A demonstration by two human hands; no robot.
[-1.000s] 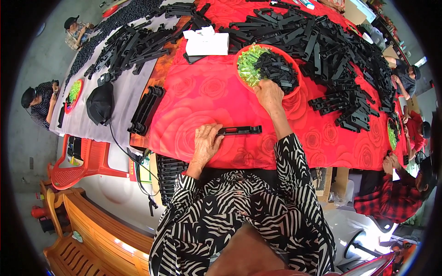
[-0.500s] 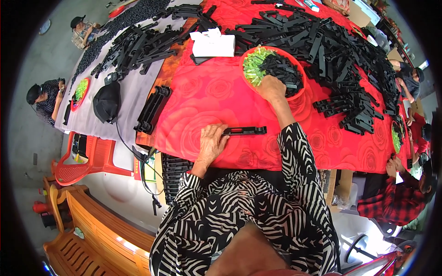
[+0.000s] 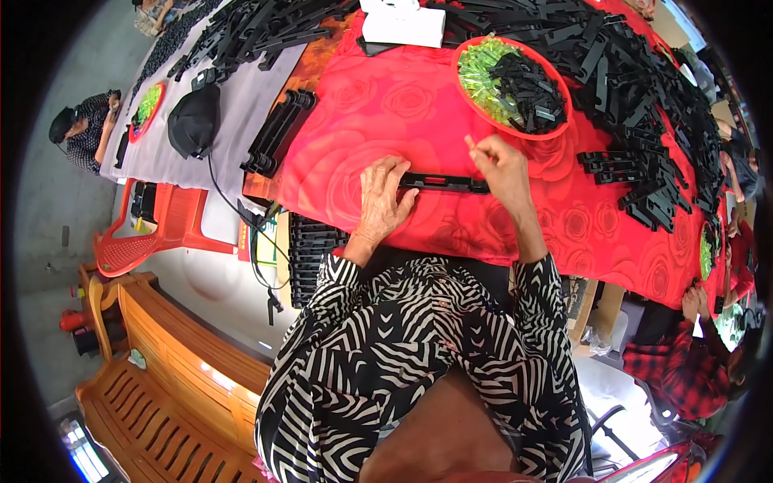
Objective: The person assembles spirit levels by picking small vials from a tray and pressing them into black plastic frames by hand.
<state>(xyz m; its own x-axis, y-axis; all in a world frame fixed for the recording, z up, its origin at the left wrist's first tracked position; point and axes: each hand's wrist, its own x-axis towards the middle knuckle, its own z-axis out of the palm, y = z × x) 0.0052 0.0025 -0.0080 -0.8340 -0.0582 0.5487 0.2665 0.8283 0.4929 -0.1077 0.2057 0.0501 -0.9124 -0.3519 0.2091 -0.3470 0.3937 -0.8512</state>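
Observation:
A long, slotted black plastic part (image 3: 445,182) lies on the red flowered cloth in front of me. My left hand (image 3: 382,196) grips its left end between thumb and fingers. Just above the part's right end is my right hand (image 3: 503,175), its fingers curled in toward the thumb; anything pinched there is too small to make out. Beyond it stands a round red tray (image 3: 499,129), holding yellow-green translucent pieces (image 3: 481,74) on the left and small black pieces (image 3: 527,92) on the right.
Heaps of black plastic parts (image 3: 620,80) cover the table's far and right sides. A white tissue box (image 3: 403,29) stands at the back. Stacked black parts (image 3: 278,133) and a black cap (image 3: 193,121) lie to the left. Other people sit around the table, one in a red checked shirt (image 3: 676,370).
My right hand has come back from the red tray toward the black plastic part. The left hand keeps hold of the part's left end. The whole view has shifted.

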